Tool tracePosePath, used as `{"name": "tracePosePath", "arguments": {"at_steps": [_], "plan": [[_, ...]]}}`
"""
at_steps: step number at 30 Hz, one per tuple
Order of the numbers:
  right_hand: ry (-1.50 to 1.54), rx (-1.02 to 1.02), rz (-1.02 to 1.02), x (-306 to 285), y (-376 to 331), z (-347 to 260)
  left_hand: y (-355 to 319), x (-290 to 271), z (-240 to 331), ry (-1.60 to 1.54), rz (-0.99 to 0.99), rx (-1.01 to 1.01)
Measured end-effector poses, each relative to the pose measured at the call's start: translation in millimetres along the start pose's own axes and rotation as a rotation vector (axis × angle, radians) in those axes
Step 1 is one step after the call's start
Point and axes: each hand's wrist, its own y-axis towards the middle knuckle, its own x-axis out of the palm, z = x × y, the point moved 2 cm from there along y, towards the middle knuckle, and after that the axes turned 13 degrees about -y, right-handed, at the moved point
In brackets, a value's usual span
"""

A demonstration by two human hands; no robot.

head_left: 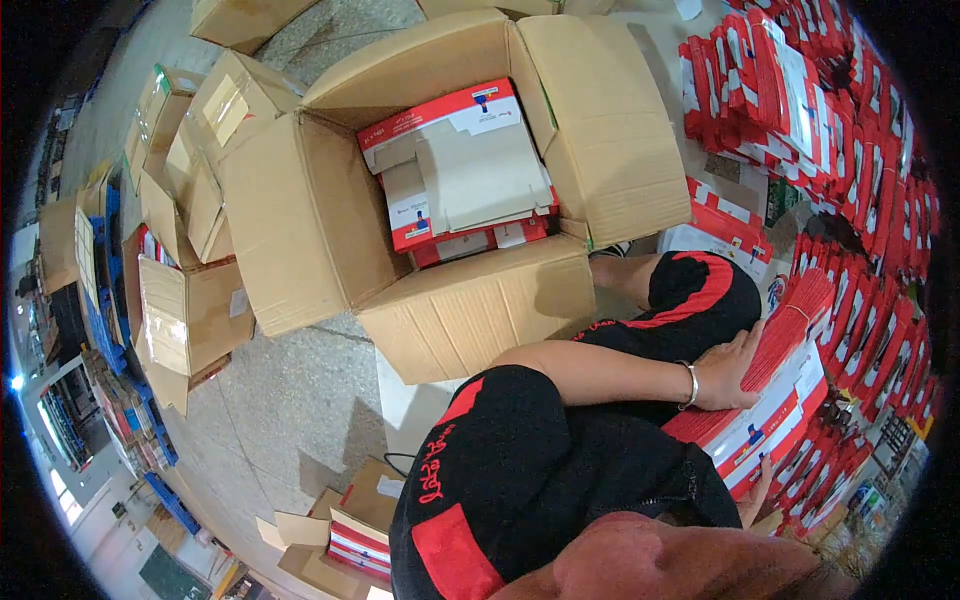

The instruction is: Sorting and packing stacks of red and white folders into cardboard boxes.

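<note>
On my right side, a banded bundle of flat red-and-white cartons [775, 395] is held at a tilt between my two hands. My left hand [728, 372], with a bangle at the wrist, reaches across my body and presses on the bundle's left side, fingers along the red edges. Partly seen, my right hand [760, 492] grips the bundle's lower edge; most of it is hidden behind the cartons. Ahead of me stands an open brown cardboard box [480, 310], flaps folded out. Inside it lie red-and-white flat cartons [400, 127] with plain grey cardboard pieces [480, 170] on top.
Stacks of red-and-white carton bundles [750, 90] fill the right side, reaching close to my hands. More open brown boxes [190, 310] stand at the left, near blue pallets [110, 290]. Another open box [350, 540] holding cartons sits at lower left. My bent knee [705, 290] lies between box and bundle.
</note>
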Motion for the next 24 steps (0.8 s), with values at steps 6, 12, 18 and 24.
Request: {"name": "tracePosePath", "arguments": {"at_steps": [6,12,18,24], "plan": [[0.013,0.083,-0.065,-2.2,18.6,6.8,5.1,3.6,-19.5,0.053,0.076,0.143],[0.152,0.254,0.192,-19.2,33.6,14.6,7.1,-9.6,-8.0,-0.08,-0.086,0.069],[0.152,0.097,0.298,-37.7,57.3,22.6,19.3,-11.8,-20.2,-0.157,-0.178,0.237],[0.163,-0.076,0.472,-41.6,90.1,10.9,17.5,-10.6,-10.3,-0.181,-0.225,0.178]]}}
